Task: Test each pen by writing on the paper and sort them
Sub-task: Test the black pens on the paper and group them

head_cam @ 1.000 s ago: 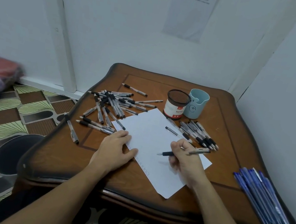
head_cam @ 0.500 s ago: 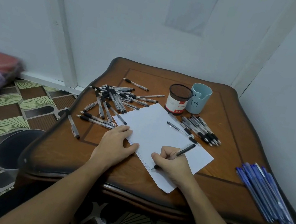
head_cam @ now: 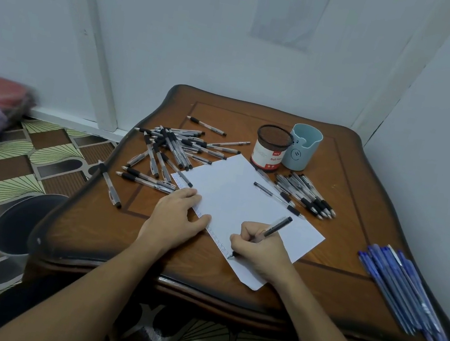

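Note:
A white sheet of paper (head_cam: 242,199) lies tilted on the wooden table (head_cam: 339,206). My right hand (head_cam: 260,248) grips a black pen (head_cam: 275,227), its tip touching the paper's near left edge beside a row of small marks. My left hand (head_cam: 175,215) rests flat on the paper's left edge and the table. A loose heap of black pens (head_cam: 167,152) lies to the left of the paper. A tidier bunch of black pens (head_cam: 306,195) lies at its far right. Several blue pens (head_cam: 402,290) lie at the table's right edge.
A dark mesh pen cup (head_cam: 271,148) and a pale blue cup (head_cam: 303,147) stand behind the paper. One black pen (head_cam: 109,184) lies alone near the table's left edge. A dark round bin (head_cam: 18,220) stands on the patterned floor at the left. Walls close in behind and at the right.
My right hand turned the pen tip downward and moved left and nearer, bringing the tip onto the paper's near left edge. My left hand has stayed on the paper.

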Demonstrator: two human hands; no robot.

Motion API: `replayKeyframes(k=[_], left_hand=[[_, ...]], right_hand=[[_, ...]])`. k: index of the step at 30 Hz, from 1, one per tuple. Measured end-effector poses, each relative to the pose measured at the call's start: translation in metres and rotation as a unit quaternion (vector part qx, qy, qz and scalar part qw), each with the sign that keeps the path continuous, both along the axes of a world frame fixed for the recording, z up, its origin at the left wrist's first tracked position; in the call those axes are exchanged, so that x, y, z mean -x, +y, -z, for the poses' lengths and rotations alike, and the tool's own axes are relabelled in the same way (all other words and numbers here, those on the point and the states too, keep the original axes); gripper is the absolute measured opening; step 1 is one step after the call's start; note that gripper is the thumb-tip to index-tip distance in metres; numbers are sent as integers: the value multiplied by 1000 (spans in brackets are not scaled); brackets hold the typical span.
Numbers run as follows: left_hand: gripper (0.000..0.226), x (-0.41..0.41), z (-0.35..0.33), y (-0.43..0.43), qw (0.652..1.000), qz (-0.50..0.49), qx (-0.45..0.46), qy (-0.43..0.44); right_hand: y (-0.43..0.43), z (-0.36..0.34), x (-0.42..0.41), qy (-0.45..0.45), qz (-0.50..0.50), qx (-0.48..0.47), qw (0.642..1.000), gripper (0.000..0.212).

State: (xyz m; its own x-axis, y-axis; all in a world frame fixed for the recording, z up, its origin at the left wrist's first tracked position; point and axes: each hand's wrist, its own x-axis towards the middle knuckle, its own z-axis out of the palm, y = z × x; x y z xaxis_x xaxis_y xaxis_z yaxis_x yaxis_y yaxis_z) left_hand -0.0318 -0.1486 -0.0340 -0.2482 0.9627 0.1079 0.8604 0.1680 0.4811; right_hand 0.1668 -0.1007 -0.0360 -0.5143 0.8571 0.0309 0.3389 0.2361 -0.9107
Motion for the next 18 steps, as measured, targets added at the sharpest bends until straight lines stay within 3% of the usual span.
replayKeyframes(k=[18], left_hand=[[60, -1, -1, -1, 1000, -4, 2, -6]], right_hand=[[2, 2, -1, -5, 1, -4, 1000, 43]])
